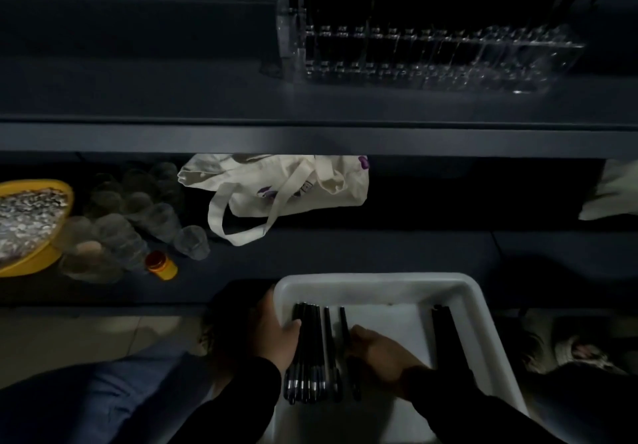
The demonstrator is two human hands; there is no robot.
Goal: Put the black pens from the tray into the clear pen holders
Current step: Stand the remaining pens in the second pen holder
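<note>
Both my hands are down in the white tray point(462, 297) right in front of me. My left hand point(276, 335) is wrapped around a bunch of black pens point(309, 354) by the tray's left wall, fingers curled over the bundle. My right hand point(378, 354) is on a single pen point(345, 328) just beside that bunch, fingers bent over it, though it's too dark to tell if I've really got it pinched or am just touching it. One more loose pen point(328, 333) lies between the two, and another dark stack point(443, 333) sits along the right wall.

Past the tray on the low shelf: an orange-capped yellow bottle point(161, 266), some clear plastic cups point(152, 216), a yellow bowl point(31, 264) and a cream tote bag point(276, 184). Up on the top shelf are the clear pen holders point(431, 60), with pens already standing in them.
</note>
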